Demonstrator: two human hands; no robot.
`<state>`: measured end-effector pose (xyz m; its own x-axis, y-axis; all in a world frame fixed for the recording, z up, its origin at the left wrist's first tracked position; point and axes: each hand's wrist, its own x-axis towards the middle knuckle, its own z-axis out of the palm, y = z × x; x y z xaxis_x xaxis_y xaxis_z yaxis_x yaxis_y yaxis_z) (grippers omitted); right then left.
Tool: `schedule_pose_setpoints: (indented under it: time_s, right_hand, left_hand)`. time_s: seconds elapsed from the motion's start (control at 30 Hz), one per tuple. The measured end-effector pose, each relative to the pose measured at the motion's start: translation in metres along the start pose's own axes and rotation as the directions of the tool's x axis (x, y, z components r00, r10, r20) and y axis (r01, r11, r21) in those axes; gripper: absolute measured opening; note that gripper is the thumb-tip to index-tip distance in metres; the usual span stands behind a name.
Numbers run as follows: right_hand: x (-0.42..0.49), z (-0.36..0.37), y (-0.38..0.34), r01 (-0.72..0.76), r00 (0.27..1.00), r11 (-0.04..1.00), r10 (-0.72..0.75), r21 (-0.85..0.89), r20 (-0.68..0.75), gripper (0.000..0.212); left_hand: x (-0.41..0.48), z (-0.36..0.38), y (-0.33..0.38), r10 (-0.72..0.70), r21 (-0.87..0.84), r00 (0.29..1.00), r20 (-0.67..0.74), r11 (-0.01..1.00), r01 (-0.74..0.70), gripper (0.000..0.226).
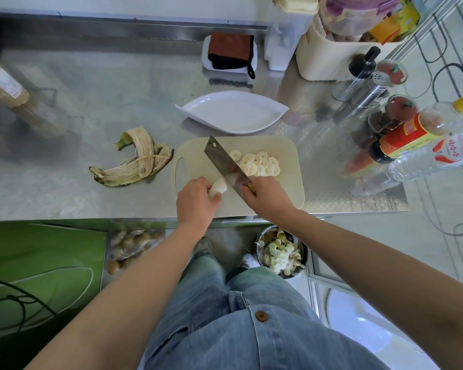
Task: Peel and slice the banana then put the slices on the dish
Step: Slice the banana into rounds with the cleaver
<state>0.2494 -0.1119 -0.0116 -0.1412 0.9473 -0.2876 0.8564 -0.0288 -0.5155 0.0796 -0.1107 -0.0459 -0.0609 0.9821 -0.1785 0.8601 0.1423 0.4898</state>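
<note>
**Colours and patterns: kitchen counter**

- Counter [91, 102]: silver-grey steel, with an embossed diamond check at its 3 o'clock end.
- Board [286, 156]: plain cream.
- Dish [233, 113], 12 o'clock of board: plain white.
- Slices [257, 164]: pale ivory, darker centres.
- Banana [217, 188]: off-white.
- Knife [225, 164]: grey steel blade.
- Peel [139, 161], 9 o'clock of board: straw-tan stringy inside, green-yellow edges, blackened tips.
- Cloth [230, 50], 12 o'clock of dish: rust brown, black trim.
- Tub [332, 49], 1 o'clock of dish: cream.
- Bottle [404, 134], 3 o'clock of board: red label, yellow edging.
- Floor [452, 76]: pale, with black looping lines.
- Jeans [251, 303]: faded blue denim.
- Button [261, 315]: brown.
- Panel [38, 257], 7 o'clock of board: green, with pale curved lines.
</note>
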Motion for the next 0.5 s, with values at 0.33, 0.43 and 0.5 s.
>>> schedule_pose_setpoints:
  time_s: [0.33, 0.43, 0.5]
  right_hand:
    - [-0.0029, -0.0082, -0.0077, 0.026, 0.999, 0.999, -0.025, -0.041, 0.038, 0.035]
    - [-0.0038, -0.0078, -0.0071, 0.034, 0.999, 0.998, -0.032, -0.049, 0.032, 0.035]
    - [-0.0035, -0.0071, -0.0057, 0.037, 0.999, 0.998, -0.035, -0.051, 0.026, 0.036]
  left_hand:
    - [0.0005, 0.0022, -0.0008, 0.013, 0.018, 1.0, 0.003, 1.0, -0.013, 0.022]
    - [0.0004, 0.0023, -0.0007, 0.011, 0.014, 1.0, 0.0, 1.0, -0.011, 0.022]
    - [0.0001, 0.0017, -0.0002, 0.01, 0.011, 1.0, -0.003, 1.0, -0.01, 0.022]
